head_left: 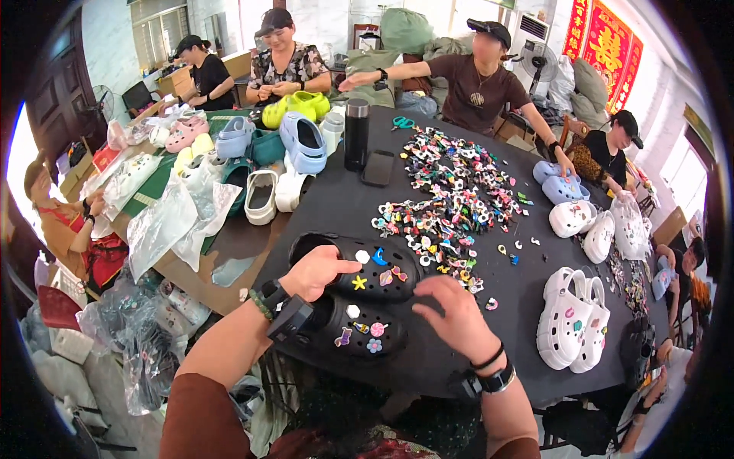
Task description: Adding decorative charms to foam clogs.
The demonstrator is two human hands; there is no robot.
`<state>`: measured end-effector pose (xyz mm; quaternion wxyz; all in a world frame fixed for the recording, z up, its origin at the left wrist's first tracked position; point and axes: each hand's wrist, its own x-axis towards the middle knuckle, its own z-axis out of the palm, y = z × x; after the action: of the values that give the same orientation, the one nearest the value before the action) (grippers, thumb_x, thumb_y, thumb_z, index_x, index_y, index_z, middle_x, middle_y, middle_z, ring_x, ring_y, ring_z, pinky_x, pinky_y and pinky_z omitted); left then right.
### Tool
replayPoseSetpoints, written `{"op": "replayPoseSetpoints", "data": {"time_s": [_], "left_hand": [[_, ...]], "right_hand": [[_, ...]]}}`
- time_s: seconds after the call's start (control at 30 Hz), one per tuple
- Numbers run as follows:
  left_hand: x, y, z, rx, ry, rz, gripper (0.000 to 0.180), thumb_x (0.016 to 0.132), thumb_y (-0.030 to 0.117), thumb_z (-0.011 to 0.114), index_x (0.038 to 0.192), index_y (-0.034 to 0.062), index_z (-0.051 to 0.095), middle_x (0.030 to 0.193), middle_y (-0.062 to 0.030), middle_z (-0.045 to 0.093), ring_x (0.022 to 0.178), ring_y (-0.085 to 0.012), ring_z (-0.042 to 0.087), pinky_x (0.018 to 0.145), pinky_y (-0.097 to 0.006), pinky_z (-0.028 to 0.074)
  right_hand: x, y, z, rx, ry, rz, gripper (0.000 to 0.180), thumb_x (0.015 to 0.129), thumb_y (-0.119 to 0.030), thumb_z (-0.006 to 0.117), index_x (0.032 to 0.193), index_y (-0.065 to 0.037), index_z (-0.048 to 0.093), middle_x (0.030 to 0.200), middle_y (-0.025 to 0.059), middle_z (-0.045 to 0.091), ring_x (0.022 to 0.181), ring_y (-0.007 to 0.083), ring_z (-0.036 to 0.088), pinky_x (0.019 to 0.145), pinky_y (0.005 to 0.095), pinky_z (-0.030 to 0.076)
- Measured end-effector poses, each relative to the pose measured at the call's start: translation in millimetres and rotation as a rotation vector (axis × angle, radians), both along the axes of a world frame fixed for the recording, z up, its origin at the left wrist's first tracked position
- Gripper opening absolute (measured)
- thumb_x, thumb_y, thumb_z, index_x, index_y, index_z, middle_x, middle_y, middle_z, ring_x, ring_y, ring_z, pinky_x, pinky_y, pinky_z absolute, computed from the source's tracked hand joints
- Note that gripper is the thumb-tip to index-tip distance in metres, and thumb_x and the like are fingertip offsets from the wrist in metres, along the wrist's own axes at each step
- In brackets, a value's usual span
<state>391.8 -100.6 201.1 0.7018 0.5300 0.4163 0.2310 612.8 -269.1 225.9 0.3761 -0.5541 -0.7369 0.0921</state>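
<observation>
Two black clogs lie side by side at the table's near edge, toes to the right. On the far black clog (382,277) sit a white charm, a blue dolphin-like one, a yellow starfish and pink sunglasses. The near black clog (367,334) bears several charms, a blue flower among them. My left hand (319,273) grips the far clog by its upper, the thumb lying on top; its other fingers are partly hidden. Just off the toes hovers my right hand (459,315), fingers curved and apart, with nothing visible in it.
A big heap of loose charms (459,191) spreads beyond the clogs. White clogs (569,321) stand at the right. A black bottle (356,134), a phone (378,167) and teal scissors (403,122) lie farther back. Plastic bags (187,222) and more clogs cover the left table. Co-workers sit around.
</observation>
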Motion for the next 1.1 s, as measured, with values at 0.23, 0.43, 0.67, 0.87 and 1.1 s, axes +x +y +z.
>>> {"op": "replayPoseSetpoints", "data": {"time_s": [0.23, 0.43, 0.67, 0.87, 1.1], "left_hand": [[-2, 7, -21, 0.073, 0.004, -0.016, 0.019, 0.084, 0.012, 0.076, 0.084, 0.0019, 0.060, 0.079, 0.0009, 0.056, 0.071, -0.0076, 0.049, 0.060, -0.027, 0.039], [0, 4, -10, 0.064, 0.052, -0.042, 0.018, 0.086, 0.005, 0.071, 0.102, -0.0010, 0.066, 0.100, -0.0036, 0.068, 0.089, -0.0112, 0.062, 0.080, -0.028, 0.049], [-2, 0, 0, 0.041, -0.022, -0.039, 0.013, 0.085, 0.006, 0.072, 0.095, 0.0002, 0.066, 0.095, -0.0028, 0.068, 0.088, -0.0108, 0.061, 0.079, -0.027, 0.048], [-3, 0, -1, -0.016, -0.051, -0.056, 0.015, 0.082, 0.002, 0.066, 0.097, -0.0029, 0.067, 0.093, -0.0040, 0.068, 0.085, -0.0114, 0.062, 0.076, -0.027, 0.047], [-5, -4, 12, -0.001, -0.014, -0.108, 0.018, 0.083, 0.002, 0.066, 0.101, -0.0020, 0.067, 0.096, -0.0040, 0.069, 0.089, -0.0101, 0.062, 0.081, -0.026, 0.047]], "right_hand": [[-1, 42, -3, -0.017, -0.085, 0.016, 0.044, 0.072, -0.010, 0.079, 0.110, -0.004, 0.058, 0.108, 0.0147, 0.056, 0.105, 0.0359, 0.054, 0.093, 0.0420, 0.046], [-3, 62, -11, -0.085, -0.114, 0.016, 0.054, 0.064, -0.013, 0.085, 0.110, -0.004, 0.057, 0.107, 0.0146, 0.056, 0.106, 0.0355, 0.054, 0.091, 0.0432, 0.046], [-14, 71, -5, -0.059, -0.047, 0.068, 0.049, 0.066, -0.014, 0.084, 0.106, -0.005, 0.058, 0.104, 0.0142, 0.056, 0.103, 0.0353, 0.054, 0.089, 0.0421, 0.046], [-28, 100, -3, 0.056, -0.097, 0.132, 0.043, 0.067, -0.011, 0.081, 0.103, -0.004, 0.058, 0.102, 0.0132, 0.056, 0.102, 0.0350, 0.055, 0.090, 0.0427, 0.046], [-28, 123, 3, -0.064, -0.204, 0.311, 0.031, 0.067, -0.010, 0.079, 0.091, -0.006, 0.059, 0.094, 0.0104, 0.055, 0.098, 0.0327, 0.056, 0.084, 0.0413, 0.048]]}}
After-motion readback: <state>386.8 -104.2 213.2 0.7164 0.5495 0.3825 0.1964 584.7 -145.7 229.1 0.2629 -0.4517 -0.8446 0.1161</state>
